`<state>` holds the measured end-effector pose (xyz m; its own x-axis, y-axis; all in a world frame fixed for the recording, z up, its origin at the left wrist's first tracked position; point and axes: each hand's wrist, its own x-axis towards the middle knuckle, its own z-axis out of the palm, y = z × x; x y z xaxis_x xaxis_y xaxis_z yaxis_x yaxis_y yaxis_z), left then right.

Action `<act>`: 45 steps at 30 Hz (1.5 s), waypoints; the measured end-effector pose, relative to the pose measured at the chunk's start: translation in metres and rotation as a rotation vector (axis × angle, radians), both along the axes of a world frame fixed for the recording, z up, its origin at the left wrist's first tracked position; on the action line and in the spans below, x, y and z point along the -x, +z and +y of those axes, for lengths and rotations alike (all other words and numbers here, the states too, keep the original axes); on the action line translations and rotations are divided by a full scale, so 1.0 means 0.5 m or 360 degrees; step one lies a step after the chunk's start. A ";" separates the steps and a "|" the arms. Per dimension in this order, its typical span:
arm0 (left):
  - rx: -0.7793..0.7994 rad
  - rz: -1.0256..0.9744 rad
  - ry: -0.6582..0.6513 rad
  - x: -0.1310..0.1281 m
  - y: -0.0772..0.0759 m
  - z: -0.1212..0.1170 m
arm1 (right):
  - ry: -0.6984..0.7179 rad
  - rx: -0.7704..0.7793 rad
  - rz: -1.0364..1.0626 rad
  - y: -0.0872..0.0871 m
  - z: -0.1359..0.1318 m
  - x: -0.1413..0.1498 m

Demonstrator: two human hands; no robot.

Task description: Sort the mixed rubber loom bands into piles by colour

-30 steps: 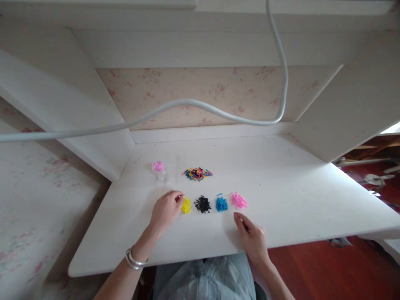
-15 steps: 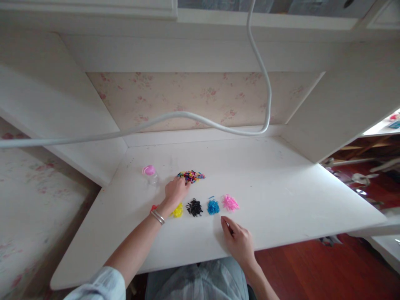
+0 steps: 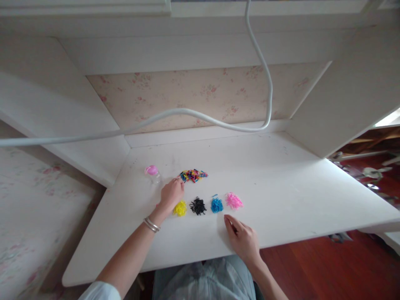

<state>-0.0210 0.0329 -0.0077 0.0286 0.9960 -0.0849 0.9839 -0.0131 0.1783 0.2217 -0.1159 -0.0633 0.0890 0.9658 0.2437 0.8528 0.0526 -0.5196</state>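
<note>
Your smooth white desk holds a pile of tiny many-coloured bands. Your left hand is at its eight o'clock edge; I can't tell the grip. Your right hand, at six o'clock from the bright pink pile of bands, has thumb and finger pinched together.

From above and behind the bare left hand and bare right hand, the head view faces forward and down; flat white desktop near; beige floral wallpaper beyond.

Multicoloured heap behind, yellow pile, black pile, blue pile, pink pile in a row
</note>
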 end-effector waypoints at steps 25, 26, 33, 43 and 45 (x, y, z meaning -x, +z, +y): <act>0.0204 -0.0244 -0.0433 -0.036 0.039 -0.067 | 0.0000 0.0089 -0.0023 -0.002 -0.003 0.000; 0.0221 -0.0239 -0.0451 -0.040 0.038 -0.070 | -0.0001 0.0084 -0.0024 -0.002 -0.003 0.001; 0.0283 -0.0212 -0.0468 -0.045 0.035 -0.072 | -0.0008 0.0050 -0.0004 -0.002 -0.002 0.000; -0.0107 -0.0533 -0.0181 0.047 0.046 -0.115 | -0.0102 0.0171 0.0488 0.037 0.012 -0.010; -0.0221 -0.0680 -0.0045 0.086 0.030 -0.150 | -0.0075 0.0194 0.0491 0.060 0.022 -0.013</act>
